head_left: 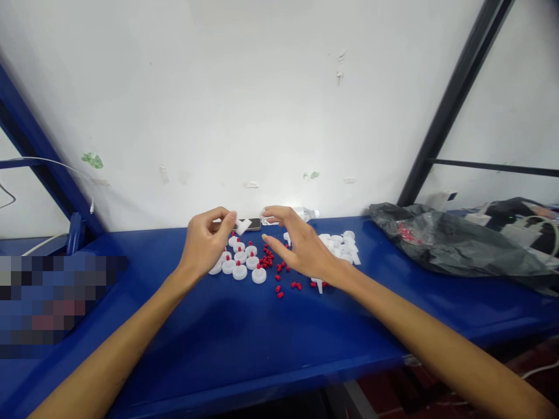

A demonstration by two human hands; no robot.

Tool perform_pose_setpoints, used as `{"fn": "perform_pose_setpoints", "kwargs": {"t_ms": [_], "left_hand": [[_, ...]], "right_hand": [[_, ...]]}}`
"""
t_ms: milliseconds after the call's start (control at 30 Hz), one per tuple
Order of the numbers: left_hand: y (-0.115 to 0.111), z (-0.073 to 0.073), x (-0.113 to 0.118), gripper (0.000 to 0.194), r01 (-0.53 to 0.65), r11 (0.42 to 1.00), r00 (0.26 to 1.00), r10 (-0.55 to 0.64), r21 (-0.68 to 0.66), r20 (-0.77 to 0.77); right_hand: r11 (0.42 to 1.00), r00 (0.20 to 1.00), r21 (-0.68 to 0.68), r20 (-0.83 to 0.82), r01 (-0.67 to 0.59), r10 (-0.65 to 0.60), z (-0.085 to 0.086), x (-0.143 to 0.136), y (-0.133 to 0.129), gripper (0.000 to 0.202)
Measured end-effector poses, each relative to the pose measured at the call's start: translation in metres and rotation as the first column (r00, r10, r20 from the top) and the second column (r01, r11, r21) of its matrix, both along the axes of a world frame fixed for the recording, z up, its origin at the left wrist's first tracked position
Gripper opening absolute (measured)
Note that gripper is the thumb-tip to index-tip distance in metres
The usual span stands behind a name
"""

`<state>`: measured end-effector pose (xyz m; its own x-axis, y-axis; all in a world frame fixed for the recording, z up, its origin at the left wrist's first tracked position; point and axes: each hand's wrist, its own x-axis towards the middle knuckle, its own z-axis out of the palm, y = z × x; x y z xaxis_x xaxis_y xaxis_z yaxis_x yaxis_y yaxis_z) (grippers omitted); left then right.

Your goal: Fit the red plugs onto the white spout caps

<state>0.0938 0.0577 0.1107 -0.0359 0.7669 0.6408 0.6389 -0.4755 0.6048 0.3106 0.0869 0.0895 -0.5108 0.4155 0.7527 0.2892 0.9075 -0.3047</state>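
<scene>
left hand [204,240]: fingers pinching a white plastic piece [243,227], held near red-tipped white caps [259,276] on blue desk [227,343]. right hand [301,243]: fingers parted, released, near loose red pieces [266,259]. white parts heap [338,245] just beside right hand, clear bottle [307,215] behind it.

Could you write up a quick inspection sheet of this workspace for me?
Surface: glossy blue tabletop.
Work pieces: grouped white round caps with red tips; loose red pieces; piled white plastic parts.
Clutter: dark phone, partly hidden; clear bottle; black plastic bag at right.
Hands: left hand pinches a small white piece; right hand open, nothing seen in it.
Cables: white cable at left.
Surroundings: white wall with peeled patches; blue post left, dark post right.
</scene>
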Motion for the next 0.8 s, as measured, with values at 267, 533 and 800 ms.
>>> {"fn": "perform_pose_setpoints", "kwargs": {"t_ms": [267, 533, 800], "left_hand": [[0.023, -0.001, -0.043, 0.029, -0.299, 0.953, 0.718, 0.265, 0.058, -0.644], [0.035, -0.010, -0.050, 0.033, -0.234, 0.955, 0.787, 0.075, -0.184, -0.612], [0.041, -0.017, -0.055, 0.032, -0.206, 0.947, 0.803, 0.020, -0.246, -0.595]], "right_hand": [[0.994, 0.977, 0.077, 0.193, 0.073, -0.086, -0.002, 0.003, 0.000, 0.033], [0.994, 0.966, 0.093, 0.247, 0.062, -0.084, -0.002, 0.003, -0.001, 0.030], [0.993, 0.964, 0.111, 0.255, 0.046, -0.073, -0.002, 0.002, -0.001, 0.027]]}}
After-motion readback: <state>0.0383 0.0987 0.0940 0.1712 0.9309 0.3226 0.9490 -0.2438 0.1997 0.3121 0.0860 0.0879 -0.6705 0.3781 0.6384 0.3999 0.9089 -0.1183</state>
